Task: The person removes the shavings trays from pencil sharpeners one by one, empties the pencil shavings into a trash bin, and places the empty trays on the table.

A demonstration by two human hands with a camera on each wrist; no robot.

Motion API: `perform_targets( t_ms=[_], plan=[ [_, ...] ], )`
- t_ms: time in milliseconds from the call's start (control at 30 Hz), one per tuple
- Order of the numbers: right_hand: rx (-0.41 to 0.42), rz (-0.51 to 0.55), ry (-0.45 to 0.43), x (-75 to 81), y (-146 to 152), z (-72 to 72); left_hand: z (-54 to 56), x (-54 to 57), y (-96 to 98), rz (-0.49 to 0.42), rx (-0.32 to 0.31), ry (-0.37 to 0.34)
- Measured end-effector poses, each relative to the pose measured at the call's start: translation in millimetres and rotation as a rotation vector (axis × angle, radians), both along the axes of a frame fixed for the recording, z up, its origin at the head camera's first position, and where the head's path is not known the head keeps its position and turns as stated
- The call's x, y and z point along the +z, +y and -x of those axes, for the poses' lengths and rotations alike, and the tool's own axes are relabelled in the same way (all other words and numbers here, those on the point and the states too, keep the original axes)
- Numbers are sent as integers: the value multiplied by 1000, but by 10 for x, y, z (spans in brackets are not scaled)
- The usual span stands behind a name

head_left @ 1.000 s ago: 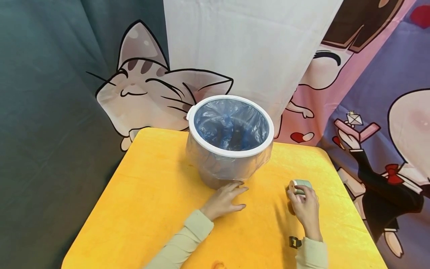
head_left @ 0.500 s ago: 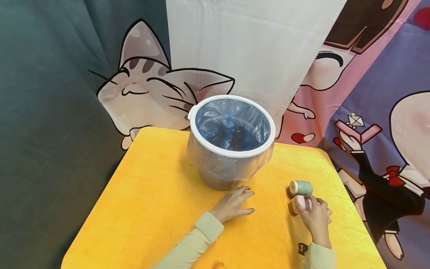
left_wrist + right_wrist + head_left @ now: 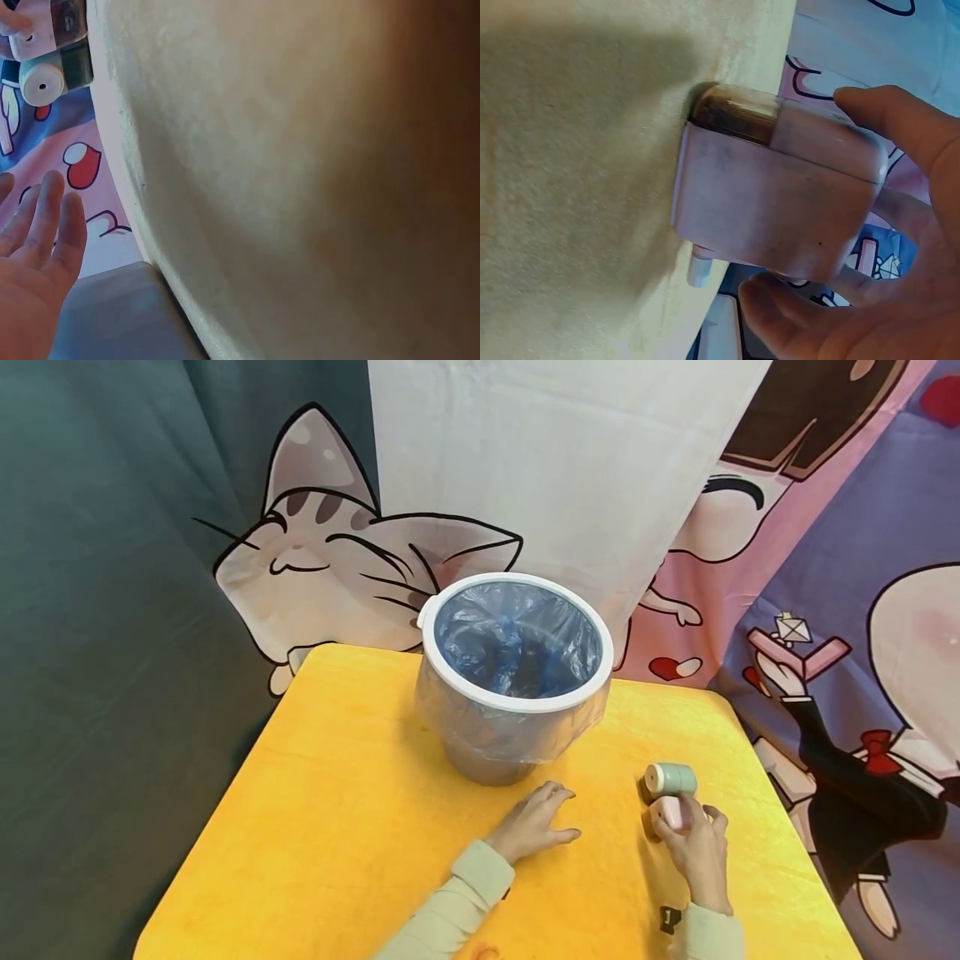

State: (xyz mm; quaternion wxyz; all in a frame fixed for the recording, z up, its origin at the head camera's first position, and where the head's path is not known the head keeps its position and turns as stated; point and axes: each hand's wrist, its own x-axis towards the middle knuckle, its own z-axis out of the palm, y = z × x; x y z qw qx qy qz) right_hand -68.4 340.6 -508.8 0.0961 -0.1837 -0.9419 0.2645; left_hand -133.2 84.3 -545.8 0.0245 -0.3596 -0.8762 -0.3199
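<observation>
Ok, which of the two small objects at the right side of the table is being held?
The pink object, gripped by the right hand; the green object lies just beyond it, not gripped.

I can't make out any word, brand or number for certain from here. Just beside the person's right sleeve [image 3: 708, 935], I see a small black tag [image 3: 670, 919] bearing a pale mark, too small for me to read. On the printed backdrop [image 3: 562, 468], the only signs I can pick out are drawn ones: a red-and-white heart [image 3: 675, 669] and a white envelope [image 3: 792, 627].
</observation>
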Motion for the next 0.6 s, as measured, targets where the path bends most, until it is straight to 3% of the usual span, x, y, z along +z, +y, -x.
perform_targets(
  t_ms=[367,600],
  plan=[
    [-22,18,13,-82,0,6,-28,28,64,-22,-11,-107],
    [-48,1,49,-67,-39,-2,-27,60,71,-78,-31,-126]
  ],
)
